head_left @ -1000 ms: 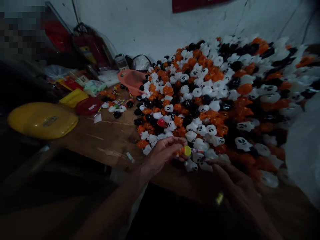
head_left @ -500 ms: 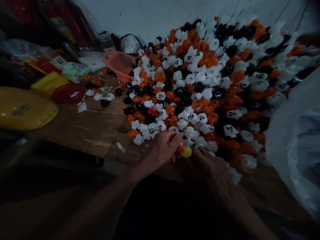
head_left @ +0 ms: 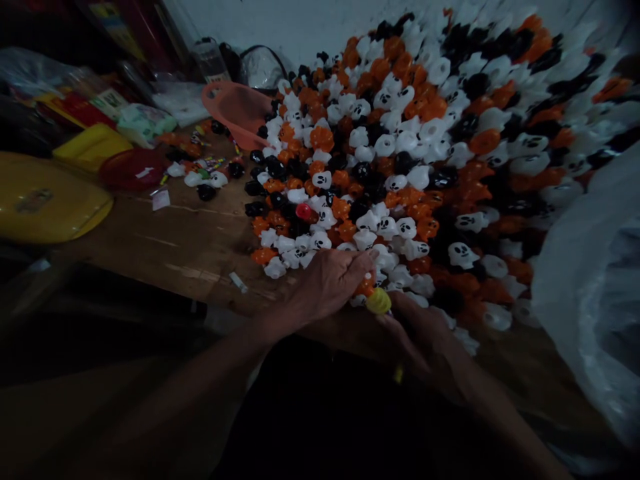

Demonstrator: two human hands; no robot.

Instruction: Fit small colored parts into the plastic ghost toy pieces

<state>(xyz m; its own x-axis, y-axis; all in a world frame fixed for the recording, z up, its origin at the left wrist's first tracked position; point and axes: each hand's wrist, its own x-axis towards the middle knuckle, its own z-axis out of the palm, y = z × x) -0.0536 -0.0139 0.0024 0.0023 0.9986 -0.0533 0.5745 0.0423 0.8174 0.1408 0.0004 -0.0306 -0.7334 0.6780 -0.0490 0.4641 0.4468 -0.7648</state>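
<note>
1. Left hand (head_left: 333,283) was curled at the near edge of the toy pile, fingers bent inward around a small orange piece (head_left: 367,287); the thumb lay across the top.
2. A small yellow ball-shaped piece (head_left: 379,301) sat between the two hands, just beside the orange piece and touching the fingertips of the right hand (head_left: 425,340).
3. Right hand was partly closed, fingers pointing up toward the yellow piece. The view was dark here, so whether it actually pinched the piece or only touched it could not be told.
4. The pile of white ghost, orange and black toys (head_left: 425,153) covered the far and right part of the wooden table (head_left: 185,247), reaching up to the wall.
5. An orange scoop (head_left: 235,110) lay at the pile's left edge.
6. A yellow lid (head_left: 47,200) rested at the left end of the table, with a red lid (head_left: 133,170) just beyond it.
7. A clear plastic bag (head_left: 590,293) filled the right side of the view.
</note>
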